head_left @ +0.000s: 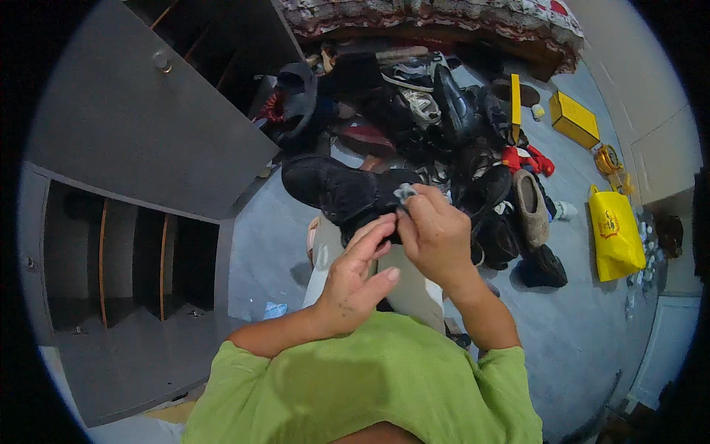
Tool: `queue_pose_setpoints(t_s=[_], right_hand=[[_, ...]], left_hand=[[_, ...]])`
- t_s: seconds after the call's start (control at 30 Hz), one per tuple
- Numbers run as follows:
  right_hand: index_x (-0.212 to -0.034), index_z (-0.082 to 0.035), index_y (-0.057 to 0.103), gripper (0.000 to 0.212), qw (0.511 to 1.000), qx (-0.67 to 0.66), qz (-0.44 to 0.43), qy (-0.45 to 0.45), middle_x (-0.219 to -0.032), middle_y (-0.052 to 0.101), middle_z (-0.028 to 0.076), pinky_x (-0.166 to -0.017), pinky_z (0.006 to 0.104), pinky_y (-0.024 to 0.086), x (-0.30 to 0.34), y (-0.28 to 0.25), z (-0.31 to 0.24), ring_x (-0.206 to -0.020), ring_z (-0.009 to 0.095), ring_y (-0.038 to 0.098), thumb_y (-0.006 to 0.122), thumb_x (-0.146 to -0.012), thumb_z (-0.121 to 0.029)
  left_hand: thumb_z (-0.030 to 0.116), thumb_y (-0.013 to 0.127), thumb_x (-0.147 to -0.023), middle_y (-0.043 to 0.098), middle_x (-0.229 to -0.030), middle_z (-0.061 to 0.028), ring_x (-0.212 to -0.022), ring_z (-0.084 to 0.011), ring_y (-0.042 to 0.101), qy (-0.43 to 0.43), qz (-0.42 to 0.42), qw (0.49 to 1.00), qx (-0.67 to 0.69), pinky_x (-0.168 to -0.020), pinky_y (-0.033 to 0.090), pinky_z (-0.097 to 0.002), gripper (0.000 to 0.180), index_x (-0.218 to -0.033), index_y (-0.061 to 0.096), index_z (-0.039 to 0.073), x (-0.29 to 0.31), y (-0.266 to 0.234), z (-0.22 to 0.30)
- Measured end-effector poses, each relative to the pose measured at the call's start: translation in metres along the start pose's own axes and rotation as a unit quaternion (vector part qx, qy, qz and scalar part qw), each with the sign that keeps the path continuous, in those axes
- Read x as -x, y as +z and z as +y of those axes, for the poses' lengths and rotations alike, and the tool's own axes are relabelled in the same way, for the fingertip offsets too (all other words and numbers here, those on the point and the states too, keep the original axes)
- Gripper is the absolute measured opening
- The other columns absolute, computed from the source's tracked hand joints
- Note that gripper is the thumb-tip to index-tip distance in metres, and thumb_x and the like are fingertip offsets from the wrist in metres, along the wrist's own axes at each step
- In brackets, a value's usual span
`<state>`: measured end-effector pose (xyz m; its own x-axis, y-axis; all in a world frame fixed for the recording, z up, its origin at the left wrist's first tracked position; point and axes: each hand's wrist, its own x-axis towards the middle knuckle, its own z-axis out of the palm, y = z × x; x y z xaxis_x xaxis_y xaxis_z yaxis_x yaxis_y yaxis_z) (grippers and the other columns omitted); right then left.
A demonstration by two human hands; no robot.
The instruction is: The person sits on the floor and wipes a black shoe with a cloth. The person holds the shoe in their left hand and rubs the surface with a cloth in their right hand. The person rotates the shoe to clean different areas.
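Observation:
A black boot [325, 185] lies across above my knees, its toe toward the left. My right hand [436, 229] pinches a small crumpled grey-white cloth [405, 192] against the boot's right part. Beside it, my left hand [359, 270] has its fingers stretched out and laid along the boot's near edge, with the thumb apart. The fingers partly hide the boot's near side, so its full shape there cannot be made out.
A heap of shoes, with a black leather shoe [452, 103] and a beige slipper [531, 207], covers the floor ahead. At right are a yellow box [575, 120] and a yellow bag [617, 235]. A grey cabinet [133, 118] with open compartments stands left; a bed [436, 18] is behind.

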<state>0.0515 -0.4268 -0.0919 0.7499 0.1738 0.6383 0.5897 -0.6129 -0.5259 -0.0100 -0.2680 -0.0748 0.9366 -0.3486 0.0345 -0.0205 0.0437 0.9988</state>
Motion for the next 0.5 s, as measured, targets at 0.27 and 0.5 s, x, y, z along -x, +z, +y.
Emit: queue_pose_setpoints(t_s=[0.27,0.5], right_hand=[[-0.077,-0.003,0.057,0.012,0.999,-0.026,0.004,-0.042,-0.090,0.064,0.014,-0.053,0.0341,0.050,-0.013,0.005,-0.021,-0.060,0.028,0.062,0.065,-0.068,-0.005],[-0.075,-0.004,0.055,0.013,0.998,-0.033,-0.038,-0.038,-0.085,0.059,0.012,-0.052,0.0349,0.048,-0.014,0.015,-0.032,-0.059,0.027,0.060,0.065,-0.068,-0.006]], left_hand=[[0.007,0.053,-0.090,0.015,-0.152,-0.0153,-0.138,-0.0239,0.025,-0.093,0.033,0.973,0.210,-0.111,0.022,-0.0349,0.074,-0.146,0.006,-0.007,0.006,-0.001,0.008],[0.008,0.057,-0.086,0.020,-0.149,-0.0187,-0.134,-0.0231,0.030,-0.048,0.082,0.992,-0.085,-0.110,0.026,-0.0349,0.062,-0.139,0.031,-0.009,0.018,-0.020,0.016]])
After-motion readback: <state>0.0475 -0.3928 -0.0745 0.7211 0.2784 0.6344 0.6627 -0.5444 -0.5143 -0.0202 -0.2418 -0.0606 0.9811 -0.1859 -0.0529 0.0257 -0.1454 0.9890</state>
